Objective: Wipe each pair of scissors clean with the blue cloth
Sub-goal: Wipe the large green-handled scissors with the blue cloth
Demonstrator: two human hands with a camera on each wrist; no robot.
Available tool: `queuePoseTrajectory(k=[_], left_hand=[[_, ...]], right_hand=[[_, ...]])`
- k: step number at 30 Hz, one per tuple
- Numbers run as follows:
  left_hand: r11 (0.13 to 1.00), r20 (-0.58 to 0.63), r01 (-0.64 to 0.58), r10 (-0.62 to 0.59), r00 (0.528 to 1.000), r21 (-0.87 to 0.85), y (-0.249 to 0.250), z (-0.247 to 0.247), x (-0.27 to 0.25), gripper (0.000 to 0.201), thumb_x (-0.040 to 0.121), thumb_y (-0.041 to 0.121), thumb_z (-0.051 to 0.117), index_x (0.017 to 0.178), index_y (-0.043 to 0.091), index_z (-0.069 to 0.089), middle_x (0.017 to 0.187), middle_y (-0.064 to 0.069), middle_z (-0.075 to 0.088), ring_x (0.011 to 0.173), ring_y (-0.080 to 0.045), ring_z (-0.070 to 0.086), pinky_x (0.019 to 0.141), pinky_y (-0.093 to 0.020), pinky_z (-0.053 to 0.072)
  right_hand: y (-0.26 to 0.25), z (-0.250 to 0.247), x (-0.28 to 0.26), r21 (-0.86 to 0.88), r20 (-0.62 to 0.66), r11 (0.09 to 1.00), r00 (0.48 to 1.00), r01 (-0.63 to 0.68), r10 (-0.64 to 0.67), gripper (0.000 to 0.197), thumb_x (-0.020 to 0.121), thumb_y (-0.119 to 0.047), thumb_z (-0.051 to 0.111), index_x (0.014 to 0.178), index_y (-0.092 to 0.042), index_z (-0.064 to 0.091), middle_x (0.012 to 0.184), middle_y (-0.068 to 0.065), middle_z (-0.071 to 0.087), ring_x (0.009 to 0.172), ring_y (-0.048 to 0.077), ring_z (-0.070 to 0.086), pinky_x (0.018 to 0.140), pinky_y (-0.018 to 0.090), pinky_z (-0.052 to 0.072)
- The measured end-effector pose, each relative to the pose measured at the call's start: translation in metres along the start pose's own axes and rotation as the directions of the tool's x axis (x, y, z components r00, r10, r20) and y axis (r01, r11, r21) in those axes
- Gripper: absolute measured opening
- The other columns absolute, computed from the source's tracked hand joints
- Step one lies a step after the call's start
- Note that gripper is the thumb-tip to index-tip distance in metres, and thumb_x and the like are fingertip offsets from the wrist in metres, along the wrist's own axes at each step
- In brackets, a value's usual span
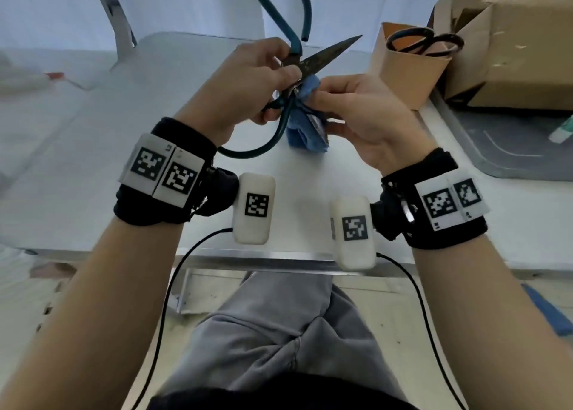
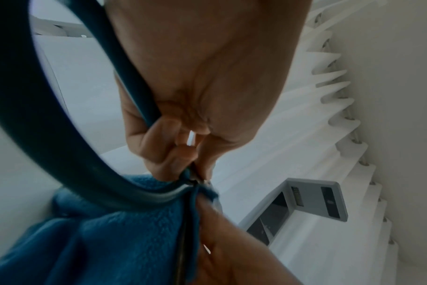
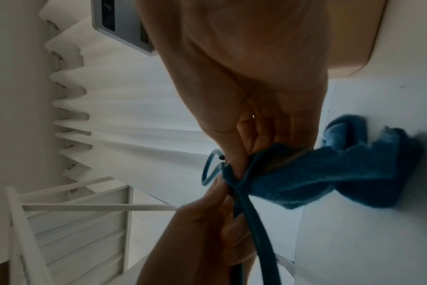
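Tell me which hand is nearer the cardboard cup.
Right. The right hand, pinching the cloth, sits just beside the cup; the left hand, gripping the scissors, is farther off.

I see the teal-handled scissors (image 1: 313, 59) held up over the table, spread wide open. One dark, stained blade points toward the far right corner; the other is wrapped in the blue cloth (image 1: 305, 130). One handle loop rises away from me, the other curves toward the near edge. The cloth is fuzzy, bunched, hanging down. A black-handled pair (image 1: 424, 42) stands blades-down in a tan cup near the right edge.
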State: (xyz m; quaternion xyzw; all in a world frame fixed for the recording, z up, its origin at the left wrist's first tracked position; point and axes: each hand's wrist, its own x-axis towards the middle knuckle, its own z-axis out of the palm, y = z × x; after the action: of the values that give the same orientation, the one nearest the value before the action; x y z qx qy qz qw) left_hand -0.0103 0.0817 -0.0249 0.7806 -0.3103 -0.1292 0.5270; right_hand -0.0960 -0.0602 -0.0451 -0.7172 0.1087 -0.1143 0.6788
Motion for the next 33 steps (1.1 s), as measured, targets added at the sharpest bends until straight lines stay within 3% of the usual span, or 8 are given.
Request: queuePoseTrajectory(k=[4,8,12,18,22,25,28,33], left_hand=[[1.000,-0.058,0.001,-0.001,0.998,-0.003,-0.005,0.002,-0.006,0.012,0.100,0.016,0.053,0.106,0.010,0.061,0.090,-0.005,0.057,0.044,-0.005,0.044,0.045,-0.019,0.039],[0.998,-0.075,0.028,-0.031,0.997,-0.049,-0.012,-0.003,-0.012,0.009,0.099,0.015,0.055,0.102,0.012,0.063,0.081,-0.002,0.058,0.043,-0.005,0.045,0.045,-0.020,0.039],[0.998,-0.060,0.037,-0.039,0.997,-0.045,-0.017,0.000,-0.012,0.011,0.099,0.018,0.056,0.102,0.012,0.065,0.084,-0.001,0.057,0.045,-0.007,0.043,0.048,-0.022,0.041],[0.995,-0.102,0.044,-0.053,0.993,-0.089,-0.019,-0.003,-0.010,0.009,0.098,0.017,0.059,0.099,0.015,0.067,0.078,0.005,0.059,0.048,-0.006,0.044,0.052,-0.026,0.043],[0.995,-0.098,0.043,-0.051,0.994,-0.090,-0.019,-0.002,-0.009,0.009,0.097,0.017,0.060,0.097,0.016,0.068,0.078,0.001,0.056,0.047,-0.006,0.043,0.049,-0.023,0.042],[0.992,-0.117,0.055,-0.069,0.991,-0.117,-0.021,-0.004,-0.010,0.009,0.097,0.017,0.060,0.098,0.014,0.069,0.078,0.001,0.055,0.046,-0.007,0.042,0.048,-0.023,0.043],[0.993,-0.085,0.052,-0.061,0.995,-0.106,-0.021,0.003,-0.013,0.010,0.098,0.016,0.059,0.098,0.013,0.068,0.079,-0.001,0.054,0.045,-0.004,0.042,0.047,-0.022,0.041],[0.993,-0.173,0.031,-0.051,0.984,-0.116,-0.020,-0.004,-0.010,0.010,0.096,0.016,0.060,0.097,0.015,0.070,0.082,-0.003,0.059,0.045,-0.003,0.045,0.049,-0.022,0.044]], right_hand=[[0.010,0.012,-0.004,0.045,-0.063,0.999,0.998,0.001,0.002,0.012,0.093,-0.010,0.067,0.082,-0.005,0.066,0.082,0.015,0.069,0.070,0.024,0.066,0.054,0.024,0.052],[0.010,0.011,-0.006,-0.058,-0.038,0.998,0.999,-0.016,0.014,0.007,0.090,-0.011,0.071,0.084,-0.007,0.071,0.087,0.016,0.074,0.077,0.018,0.071,0.067,0.028,0.058],[0.008,0.014,-0.006,0.003,-0.054,1.000,0.998,-0.031,0.031,0.006,0.090,-0.006,0.068,0.087,0.000,0.069,0.075,0.011,0.071,0.063,0.013,0.069,0.058,0.022,0.054],[0.009,0.010,0.001,-0.135,-0.033,0.990,0.999,-0.036,0.032,0.011,0.085,-0.009,0.075,0.075,-0.010,0.071,0.086,0.012,0.072,0.087,0.022,0.069,0.087,0.037,0.057],[0.009,0.011,0.000,-0.052,-0.014,0.998,0.999,-0.037,0.036,0.014,0.086,-0.006,0.073,0.073,-0.010,0.070,0.081,0.009,0.072,0.079,0.019,0.070,0.072,0.028,0.057],[0.007,0.008,0.000,-0.095,0.029,0.995,0.999,-0.041,0.044,0.018,0.086,-0.007,0.074,0.069,-0.015,0.073,0.083,0.007,0.073,0.083,0.020,0.070,0.080,0.030,0.058],[0.008,0.006,0.001,-0.107,-0.005,0.993,0.998,-0.057,0.056,0.016,0.086,-0.008,0.073,0.072,-0.014,0.074,0.082,0.006,0.073,0.081,0.016,0.069,0.075,0.027,0.055],[0.011,0.005,-0.001,-0.061,0.053,0.996,0.996,-0.064,0.067,0.015,0.087,-0.010,0.073,0.073,-0.015,0.074,0.081,0.003,0.074,0.084,0.015,0.070,0.075,0.024,0.054]])
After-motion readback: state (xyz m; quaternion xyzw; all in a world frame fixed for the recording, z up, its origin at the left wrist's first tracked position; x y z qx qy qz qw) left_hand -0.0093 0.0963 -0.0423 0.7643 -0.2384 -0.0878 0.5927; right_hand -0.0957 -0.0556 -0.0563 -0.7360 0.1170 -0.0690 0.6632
